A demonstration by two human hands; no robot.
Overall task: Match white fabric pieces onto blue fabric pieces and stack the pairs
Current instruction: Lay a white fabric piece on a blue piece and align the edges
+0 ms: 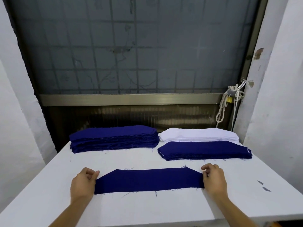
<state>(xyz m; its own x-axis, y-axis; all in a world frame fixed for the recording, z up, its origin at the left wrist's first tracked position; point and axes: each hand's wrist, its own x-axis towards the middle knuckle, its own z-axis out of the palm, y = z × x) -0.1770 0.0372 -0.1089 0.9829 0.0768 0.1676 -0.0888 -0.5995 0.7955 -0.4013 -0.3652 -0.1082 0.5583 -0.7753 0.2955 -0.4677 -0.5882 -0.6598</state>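
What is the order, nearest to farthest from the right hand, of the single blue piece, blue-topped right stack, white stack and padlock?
1. single blue piece, pinched by the right hand.
2. blue-topped right stack, just beyond.
3. white stack, behind that.
4. padlock, on the window frame.

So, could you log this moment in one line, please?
blue piece: flat | left hand: pinches one end | right hand: pinches other | white stack: untouched

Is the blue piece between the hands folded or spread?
Spread: the blue piece lies flat on the table, full outline showing, left hand and right hand pinching its ends.
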